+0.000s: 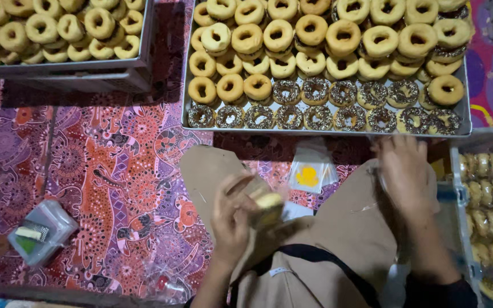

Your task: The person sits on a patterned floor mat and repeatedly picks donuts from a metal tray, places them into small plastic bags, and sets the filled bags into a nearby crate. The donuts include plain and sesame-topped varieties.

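My left hand (pixel 232 219) is closed around a doughnut (pixel 267 202) wrapped in a clear plastic bag, held over my lap. My right hand (pixel 405 174) is blurred, fingers spread, reaching out to the right near the front edge of the big metal tray (pixel 326 131); whether it holds a thin clear bag I cannot tell. The tray carries several plain ring doughnuts (pixel 312 28) at the back and several chocolate-sprinkled doughnuts (pixel 318 117) along its front rows. A small stack of clear bags with a yellow print (pixel 309 171) lies between my knees.
A second tray of plain doughnuts (pixel 58 28) stands at the far left. A container of wrapped doughnuts (pixel 492 205) sits at my right. A small clear plastic box (pixel 41 231) lies on the patterned red and purple cloth (pixel 115 171).
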